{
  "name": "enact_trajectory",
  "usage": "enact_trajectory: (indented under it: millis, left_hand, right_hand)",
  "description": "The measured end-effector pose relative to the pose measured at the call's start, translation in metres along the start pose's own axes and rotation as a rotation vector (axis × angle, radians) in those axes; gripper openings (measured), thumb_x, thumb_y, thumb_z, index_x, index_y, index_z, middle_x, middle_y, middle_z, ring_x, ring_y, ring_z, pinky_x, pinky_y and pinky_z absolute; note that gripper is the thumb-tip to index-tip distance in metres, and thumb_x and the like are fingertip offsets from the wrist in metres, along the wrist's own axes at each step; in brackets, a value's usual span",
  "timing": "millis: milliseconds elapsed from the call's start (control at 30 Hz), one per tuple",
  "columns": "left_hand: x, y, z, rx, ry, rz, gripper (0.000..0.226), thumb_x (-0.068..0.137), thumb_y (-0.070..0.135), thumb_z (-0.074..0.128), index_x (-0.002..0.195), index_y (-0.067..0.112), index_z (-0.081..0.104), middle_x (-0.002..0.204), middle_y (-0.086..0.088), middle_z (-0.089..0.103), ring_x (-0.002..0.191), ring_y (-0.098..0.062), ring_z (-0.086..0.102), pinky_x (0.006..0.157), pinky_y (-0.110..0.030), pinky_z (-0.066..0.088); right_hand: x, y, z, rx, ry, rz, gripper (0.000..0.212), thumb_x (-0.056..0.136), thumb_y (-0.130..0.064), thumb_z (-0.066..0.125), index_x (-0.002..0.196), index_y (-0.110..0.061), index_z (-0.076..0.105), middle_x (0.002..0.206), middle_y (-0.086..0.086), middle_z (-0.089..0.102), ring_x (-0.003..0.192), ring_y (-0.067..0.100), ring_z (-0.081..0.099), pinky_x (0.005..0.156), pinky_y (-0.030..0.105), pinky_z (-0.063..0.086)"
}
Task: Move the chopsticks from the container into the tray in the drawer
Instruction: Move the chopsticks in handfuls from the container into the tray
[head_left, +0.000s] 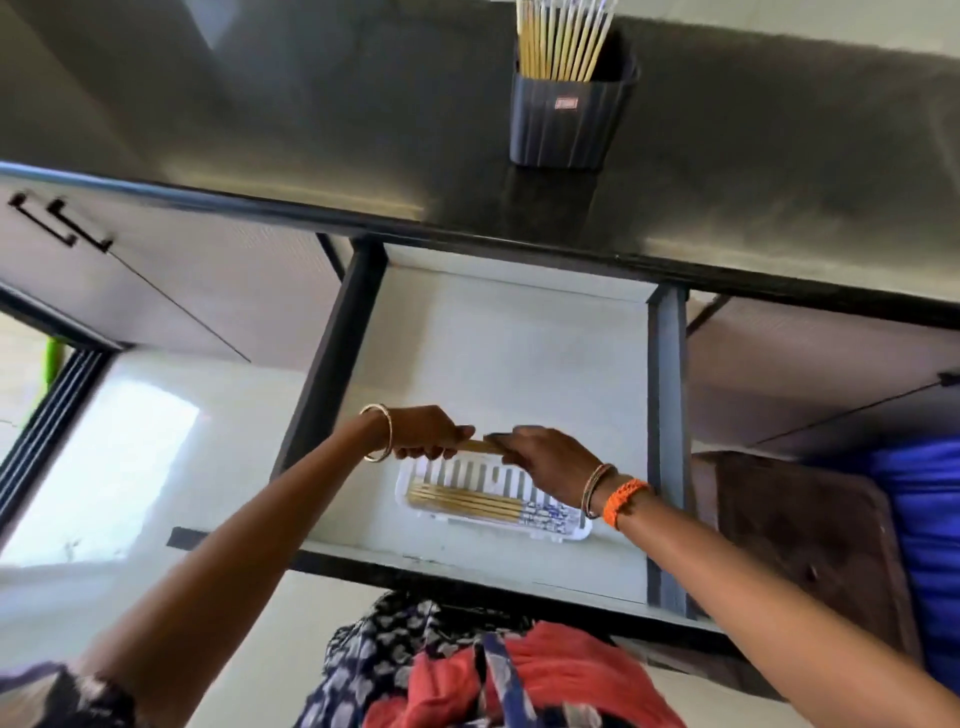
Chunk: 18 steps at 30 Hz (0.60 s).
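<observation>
A dark ribbed container stands on the black countertop and holds several wooden chopsticks upright. Below it the drawer is pulled out. A white slotted tray lies near the drawer's front, with several chopsticks laid flat in it. My left hand and my right hand meet just above the tray's far edge, both closed on the ends of a few held chopsticks lying crosswise between them.
Cabinet doors with black handles lie to the left of the drawer. A dark wooden board and blue cloth sit to the right. The countertop edge overhangs the drawer's back.
</observation>
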<state>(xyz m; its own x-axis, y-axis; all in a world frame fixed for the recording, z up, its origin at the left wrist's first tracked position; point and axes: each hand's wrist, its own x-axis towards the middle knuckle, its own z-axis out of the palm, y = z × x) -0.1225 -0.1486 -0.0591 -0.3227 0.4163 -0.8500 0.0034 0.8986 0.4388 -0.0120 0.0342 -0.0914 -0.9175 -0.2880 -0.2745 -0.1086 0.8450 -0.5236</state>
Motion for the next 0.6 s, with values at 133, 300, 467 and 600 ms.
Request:
enact_trajectory:
  millis: [133,300,467,600]
  left_hand:
    - [0.004,-0.019,0.017,-0.09,0.123,-0.043,0.039,0.096,0.037,0.035,0.08,0.011,0.061,0.062,-0.002,0.052,0.045,-0.015,0.039,0.043,-0.02,0.032]
    - [0.01,-0.056,0.023,-0.051,0.767,0.001,0.024,0.088,0.008,0.042,0.092,0.003,0.065,0.1,-0.019,0.068,0.089,-0.034,0.062,0.077,-0.036,0.05]
    - [0.021,-0.082,0.027,-0.21,0.477,-0.089,0.024,0.091,0.017,0.052,0.107,0.005,0.065,0.102,-0.017,0.066,0.088,-0.032,0.064,0.083,-0.039,0.055]
    - [0.03,-0.085,0.036,-0.321,0.351,-0.144,0.02,0.089,0.011,0.053,0.101,-0.003,0.063,0.103,-0.025,0.067,0.095,-0.039,0.066,0.087,-0.048,0.055]
  right_hand:
    - [0.0,0.008,0.03,0.154,-0.042,0.071,0.041,0.093,0.001,0.045,0.128,-0.018,0.054,0.099,0.01,0.061,0.094,0.029,0.06,0.073,0.023,0.037]
    - [-0.003,0.021,0.049,0.023,-0.1,0.149,0.046,0.092,0.001,0.042,0.135,-0.016,0.046,0.108,0.016,0.057,0.101,0.034,0.057,0.079,0.03,0.041]
    - [0.006,0.006,0.058,-0.049,-0.074,0.184,0.049,0.091,0.001,0.037,0.139,-0.009,0.037,0.114,0.023,0.055,0.108,0.038,0.053,0.087,0.041,0.043]
    - [0.013,0.002,0.067,-0.214,-0.062,0.086,0.063,0.086,0.011,0.036,0.144,-0.01,0.025,0.117,0.02,0.053,0.109,0.035,0.052,0.092,0.042,0.045]
